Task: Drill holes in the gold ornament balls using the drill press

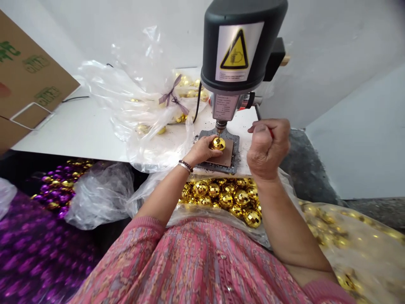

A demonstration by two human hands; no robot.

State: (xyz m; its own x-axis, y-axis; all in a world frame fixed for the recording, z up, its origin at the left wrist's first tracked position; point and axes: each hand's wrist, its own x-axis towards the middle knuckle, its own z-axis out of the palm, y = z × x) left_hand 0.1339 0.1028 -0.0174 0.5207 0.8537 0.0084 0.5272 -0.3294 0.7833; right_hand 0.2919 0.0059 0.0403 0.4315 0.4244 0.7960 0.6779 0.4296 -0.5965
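A shiny gold mirrored ball rests on a brown board at the base of a bench drill press. My left hand grips this ball from its left side, thumb in front and fingers behind. Directly above, the drill chuck points its bit down at the ball's top; whether the bit has entered it I cannot tell. My right hand is closed around the drill press's feed lever, whose red grip shows between the fingers.
An opened bag of gold balls lies between my body and the white table. Clear plastic bags cover the table's left part, beside a cardboard box. Purple balls lie at lower left; another bag of gold balls is at right.
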